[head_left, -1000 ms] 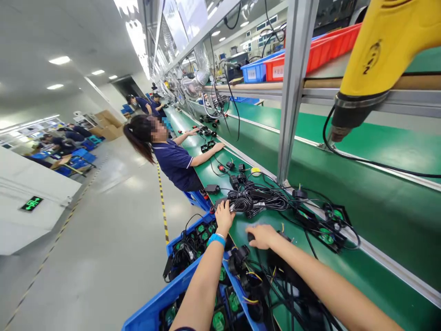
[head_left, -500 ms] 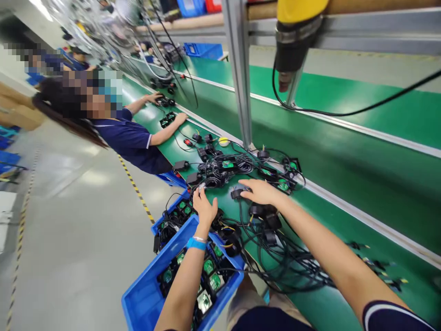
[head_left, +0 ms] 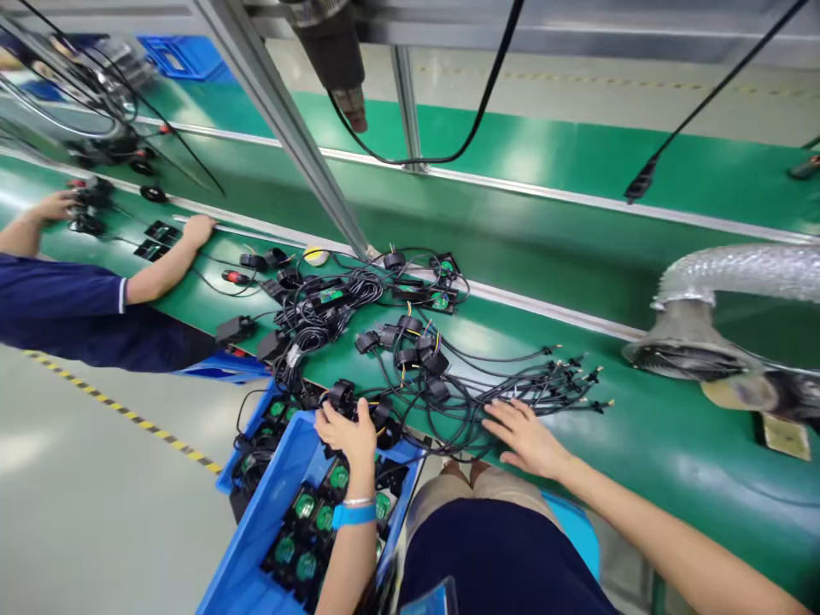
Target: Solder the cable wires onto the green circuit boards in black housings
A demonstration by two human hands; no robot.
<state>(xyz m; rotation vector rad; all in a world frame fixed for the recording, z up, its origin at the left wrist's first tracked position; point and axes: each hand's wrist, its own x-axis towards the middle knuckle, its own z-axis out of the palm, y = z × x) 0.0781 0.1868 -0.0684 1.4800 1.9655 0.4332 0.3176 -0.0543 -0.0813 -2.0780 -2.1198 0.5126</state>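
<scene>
My left hand (head_left: 349,437) is above the near corner of a blue bin, thumb and fingers apart, beside black round housings (head_left: 342,395) with cables. Whether its fingertips touch them I cannot tell. My right hand (head_left: 530,440) lies with fingers stretched over a bundle of black cables (head_left: 467,401) at the bench's near edge. The cables' stripped ends (head_left: 576,376) fan out to the right. At their other end sits a cluster of black round housings (head_left: 423,348) with coloured wires. The blue bin (head_left: 247,547) holds several black parts with green round pieces.
Coiled black cables (head_left: 313,337) and open housings with green boards (head_left: 442,299) lie on the green bench (head_left: 538,320). A co-worker's arm (head_left: 163,273) is at left. A metal post (head_left: 288,137), a hanging tool (head_left: 330,51) and a silvery duct hood (head_left: 685,333) stand around.
The view has swung right. My right hand has moved from a black housing near the coils to the cable bundle. My left hand has come back toward the housings by the bin.
</scene>
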